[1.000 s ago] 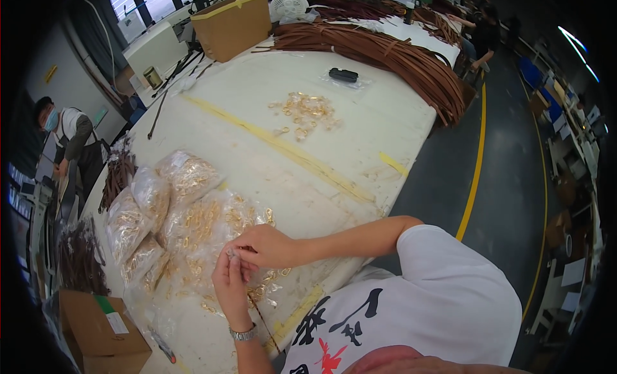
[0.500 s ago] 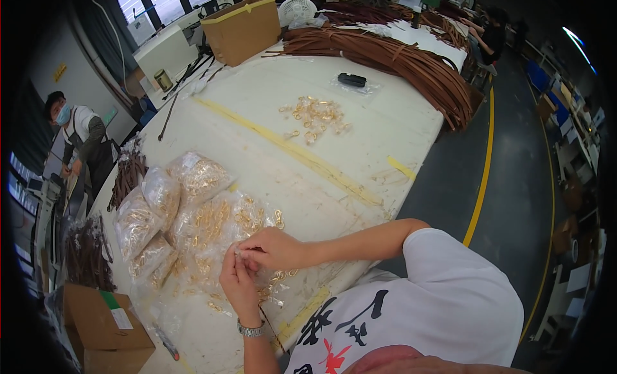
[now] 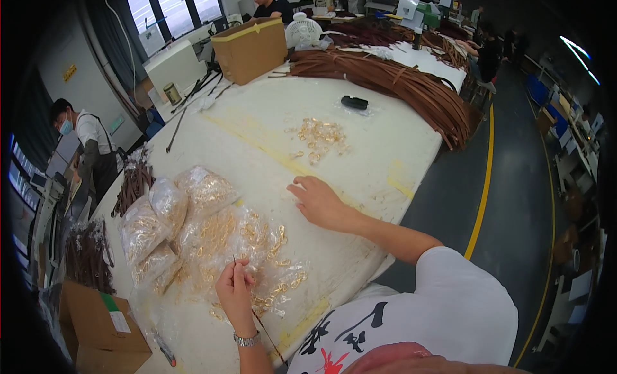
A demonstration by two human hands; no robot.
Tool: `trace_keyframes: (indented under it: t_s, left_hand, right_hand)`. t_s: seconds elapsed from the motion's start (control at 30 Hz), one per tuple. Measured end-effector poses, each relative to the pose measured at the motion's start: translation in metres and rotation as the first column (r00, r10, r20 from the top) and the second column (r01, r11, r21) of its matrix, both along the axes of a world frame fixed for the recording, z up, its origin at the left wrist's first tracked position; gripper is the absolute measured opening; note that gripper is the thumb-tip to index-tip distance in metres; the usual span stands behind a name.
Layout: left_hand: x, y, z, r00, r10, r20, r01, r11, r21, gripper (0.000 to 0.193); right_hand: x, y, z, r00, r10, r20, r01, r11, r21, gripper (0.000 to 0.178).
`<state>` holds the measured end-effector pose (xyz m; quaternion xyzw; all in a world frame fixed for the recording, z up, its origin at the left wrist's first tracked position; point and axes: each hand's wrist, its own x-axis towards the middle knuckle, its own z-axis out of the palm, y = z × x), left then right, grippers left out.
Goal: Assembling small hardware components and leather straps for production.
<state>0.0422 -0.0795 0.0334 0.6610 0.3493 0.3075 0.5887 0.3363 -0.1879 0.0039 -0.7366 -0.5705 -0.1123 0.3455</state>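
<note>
My left hand (image 3: 236,295), closed in a pinch, holds a thin dark strap (image 3: 270,338); a short tip pokes up above the fingers and the rest trails down toward my body. Just beyond it and around it lie gold-coloured metal clasps (image 3: 280,240) on crumpled clear plastic. My right hand (image 3: 319,203) is stretched out over the white table (image 3: 270,126), fingers apart, with nothing seen in it. Farther ahead of that hand is a small pile of gold clasps (image 3: 321,139) in clear wrapping.
Full clear bags of gold clasps (image 3: 204,187) sit left of my hands, with dark strap bundles (image 3: 87,255) beyond. An open cardboard box (image 3: 106,329) and a cutter (image 3: 166,349) lie near left. Brown straps (image 3: 392,84), a black case (image 3: 354,102) and a carton (image 3: 250,51) are far. Co-workers surround.
My right hand has left my left hand and moved forward and right, its fingers opening. The left hand has lowered slightly, still pinching, and the strap tip now shows.
</note>
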Motion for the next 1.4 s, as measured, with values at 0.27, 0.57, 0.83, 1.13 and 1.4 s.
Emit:
trace_keyframes:
  t_s: [0.27,0.57,0.83,1.13,1.4]
  left_hand:
    - [0.007,-0.008,0.009,0.999,-0.039,0.007,0.040,0.999,-0.030,0.023]
    - [0.001,-0.007,0.006,1.000,-0.020,-0.010,0.019,0.999,-0.045,0.023]
    - [0.002,0.009,0.010,0.997,0.050,0.051,-0.045,0.996,-0.083,0.022]
    - [-0.005,0.013,-0.003,0.991,0.088,0.099,-0.074,0.989,-0.131,0.024]
    - [-0.006,0.023,-0.005,0.979,0.113,0.170,-0.085,0.982,-0.166,0.024]
  right_hand:
    - [-0.055,-0.004,-0.036,0.953,0.263,0.150,-0.192,0.907,-0.375,0.053]
    - [0.008,0.014,-0.058,0.940,0.278,0.199,-0.253,0.957,-0.145,0.041]
    - [0.026,0.012,-0.025,0.936,0.202,-0.289,-0.211,0.977,-0.002,0.049]
    - [0.016,0.009,-0.024,0.909,0.141,-0.391,-0.142,0.990,0.026,0.046]
    - [-0.013,0.028,0.005,0.993,0.064,0.100,-0.058,0.996,-0.067,0.032]
